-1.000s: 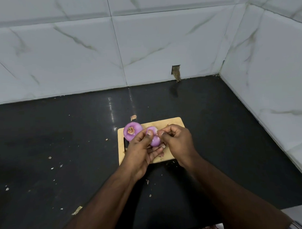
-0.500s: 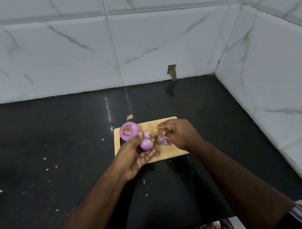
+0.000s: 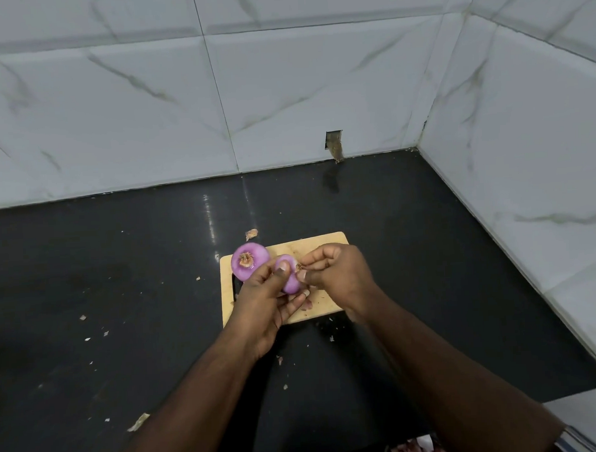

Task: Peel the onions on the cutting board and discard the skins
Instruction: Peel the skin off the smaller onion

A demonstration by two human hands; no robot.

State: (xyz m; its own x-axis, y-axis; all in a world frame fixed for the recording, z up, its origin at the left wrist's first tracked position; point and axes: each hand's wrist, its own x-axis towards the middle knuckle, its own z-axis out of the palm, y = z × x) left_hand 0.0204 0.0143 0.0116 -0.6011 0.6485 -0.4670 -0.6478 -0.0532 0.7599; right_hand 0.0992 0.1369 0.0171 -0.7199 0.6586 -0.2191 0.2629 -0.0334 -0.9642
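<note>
The left hand (image 3: 263, 296) holds the small onion (image 3: 289, 277) just above the cutting board (image 3: 319, 245), its grip wrapped round the bulb with the thumb pressed across the top and the fingers curled beneath. The right hand (image 3: 339, 275) sits at the onion's 3 o'clock, its grip narrow, thumb and forefinger pinching a papery brown scrap at the bulb's root end. The small onion is smooth, glossy and pale purple, oval in shape. At its 10 o'clock the large onion (image 3: 250, 264) rests on the board's far left corner, round and shiny purple, with a rough tan root tuft facing up. The board is a pale wooden rectangle with rounded corners, lying on the dark, glossy surface (image 3: 122, 265). Dry skin flakes (image 3: 138, 422) lie scattered over the surface, mostly toward 8 o'clock of the board.
</note>
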